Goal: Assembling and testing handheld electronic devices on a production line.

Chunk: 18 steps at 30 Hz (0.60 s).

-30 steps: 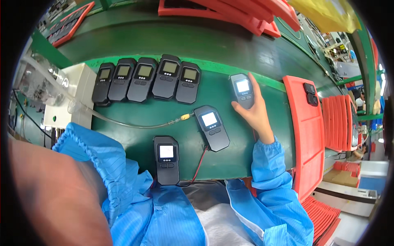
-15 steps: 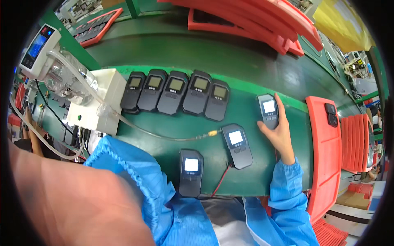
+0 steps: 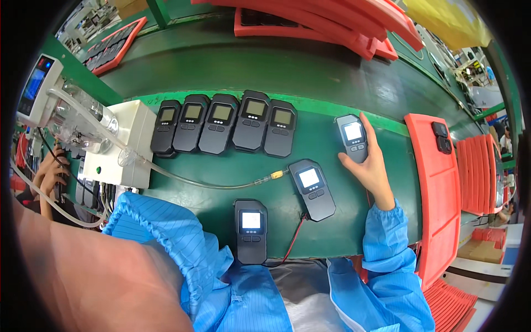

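In the head view the right hand wraps around a small grey handheld meter with a lit screen, thumb on its near left edge and fingers along its far right side, the unit lying flat on the green bench mat. Judging from this grip, the sound way to handle it is to keep the thumb off the screen and the two buttons below it, and to hold it by the side walls, where the hard moulded plastic casing gives purchase. The left hand is a large blurred shape close to the lens at the lower left, in a blue striped sleeve; whether it is open or closed I cannot tell. Just left of the right hand lies a second meter, tilted, joined to a clear flexible tube by a yellow fitting. Nearer the body a third meter lies squarely, a thin red wire beside it. Well to the left and farther off, five matching dark meters sit in a tight row, rectangular with rounded corners. To the right of the hand stands a smooth red foam tray.
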Tool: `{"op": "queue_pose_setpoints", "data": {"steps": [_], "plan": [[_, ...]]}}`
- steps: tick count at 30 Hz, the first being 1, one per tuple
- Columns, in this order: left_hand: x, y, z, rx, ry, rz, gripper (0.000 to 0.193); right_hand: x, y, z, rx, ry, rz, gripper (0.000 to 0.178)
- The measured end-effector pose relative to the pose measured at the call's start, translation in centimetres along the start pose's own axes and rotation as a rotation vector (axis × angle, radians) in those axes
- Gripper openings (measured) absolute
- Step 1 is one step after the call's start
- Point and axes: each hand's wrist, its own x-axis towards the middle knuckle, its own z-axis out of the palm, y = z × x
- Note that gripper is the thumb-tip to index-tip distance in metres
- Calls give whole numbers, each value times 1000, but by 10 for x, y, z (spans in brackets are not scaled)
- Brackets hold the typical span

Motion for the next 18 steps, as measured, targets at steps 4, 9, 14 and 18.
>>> {"op": "queue_pose_setpoints", "data": {"steps": [4,9,14,18], "plan": [[-1,0,10,19,58,-18,36,-1,1,0,-5,-5,0,90],[-1,-3,21,41,138,-29,38,1,4,0,-22,-1,-19,89],[3,7,22,111,205,-40,41,-4,3,4,-28,4,-43,89],[9,13,26,165,243,-43,43,0,9,-4,-25,13,-24,89]]}}
